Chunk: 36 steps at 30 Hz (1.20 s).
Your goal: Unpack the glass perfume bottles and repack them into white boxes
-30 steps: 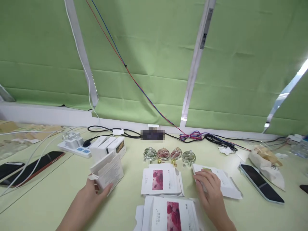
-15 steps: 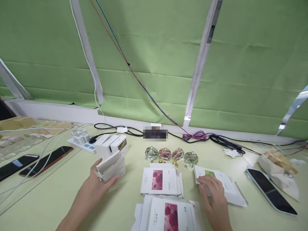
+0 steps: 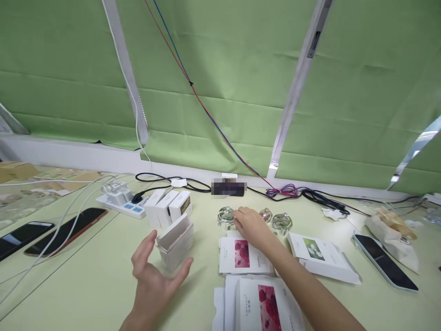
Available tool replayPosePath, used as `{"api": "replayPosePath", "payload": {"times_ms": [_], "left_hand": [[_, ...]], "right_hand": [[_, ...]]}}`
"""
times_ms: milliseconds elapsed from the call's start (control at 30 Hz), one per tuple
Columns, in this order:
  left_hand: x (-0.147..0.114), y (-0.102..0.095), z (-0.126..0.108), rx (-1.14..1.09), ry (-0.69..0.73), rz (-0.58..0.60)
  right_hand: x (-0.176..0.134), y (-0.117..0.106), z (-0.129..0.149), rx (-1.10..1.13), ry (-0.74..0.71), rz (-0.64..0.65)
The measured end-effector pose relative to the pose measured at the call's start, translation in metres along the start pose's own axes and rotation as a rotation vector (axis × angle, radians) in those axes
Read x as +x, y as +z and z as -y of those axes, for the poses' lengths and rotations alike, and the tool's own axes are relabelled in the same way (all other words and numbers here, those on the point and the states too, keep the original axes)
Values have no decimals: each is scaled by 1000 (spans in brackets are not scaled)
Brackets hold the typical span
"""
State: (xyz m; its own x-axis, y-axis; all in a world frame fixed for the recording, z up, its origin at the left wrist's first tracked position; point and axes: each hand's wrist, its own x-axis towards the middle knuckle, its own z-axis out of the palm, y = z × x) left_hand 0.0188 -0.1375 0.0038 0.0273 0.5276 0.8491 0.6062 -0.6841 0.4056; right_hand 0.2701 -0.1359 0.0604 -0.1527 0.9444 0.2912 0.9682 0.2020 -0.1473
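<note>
My left hand (image 3: 155,276) is spread wide, thumb and fingers on either side of an upright white carton (image 3: 176,246) with its top open. Whether the skin touches the carton I cannot tell. My right hand (image 3: 251,224) reaches over the row of small oval glass bottles, its fingers bent down beside the green glass bottle (image 3: 225,216) at the row's left end. It covers the place of a red bottle, so what the fingers grip is hidden. To its right show a partly covered red bottle (image 3: 266,214) and another green bottle (image 3: 282,222).
Flattened white cartons with rose pictures (image 3: 253,257) lie in front, and a carton with a white-flower picture (image 3: 320,257) to the right. White boxes (image 3: 167,207) stand behind the left hand. Phones (image 3: 386,262), a power strip (image 3: 127,207) and black cables (image 3: 324,202) surround them.
My right hand has left the white-flower carton and moved left and forward to the glass bottles. My left hand has let its fingers spread away from the open carton. The view has shifted slightly.
</note>
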Motion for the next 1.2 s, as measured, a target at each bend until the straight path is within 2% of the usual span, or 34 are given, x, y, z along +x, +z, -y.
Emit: {"api": "replayPosePath", "payload": {"times_ms": [100,167,267,400,533,600,667,767,833,900,1000,1100,1200], "left_hand": [[-12,-6,-7,-89,328,-130],[-21,-8,-14,-163,430,-102],[-30,-5,-19,-238,463,58],[-30,2,-18,-316,514,227],[-26,7,-17,-393,521,368],[-27,8,-17,-409,477,388],[-28,9,-18,-412,391,352],[-29,8,-21,-387,210,270],[-28,7,-22,-330,71,323],[-25,5,-21,-289,-18,456],[-22,2,-16,-304,-16,635],[-21,1,-10,-288,-91,664],[-22,2,-7,-244,-232,644]], "right_hand": [[30,18,-1,-35,92,11],[41,28,-6,-49,163,52],[49,39,-11,-67,243,130],[54,47,-6,-72,292,204],[55,33,0,-41,268,158],[51,13,3,-25,237,80],[40,-10,8,-2,191,17],[9,-32,22,98,59,28],[-14,-30,35,215,-82,111],[-34,-19,48,291,-195,215],[-48,-1,58,297,-236,295],[-37,0,54,287,-256,324],[-5,-7,42,149,-247,303]]}}
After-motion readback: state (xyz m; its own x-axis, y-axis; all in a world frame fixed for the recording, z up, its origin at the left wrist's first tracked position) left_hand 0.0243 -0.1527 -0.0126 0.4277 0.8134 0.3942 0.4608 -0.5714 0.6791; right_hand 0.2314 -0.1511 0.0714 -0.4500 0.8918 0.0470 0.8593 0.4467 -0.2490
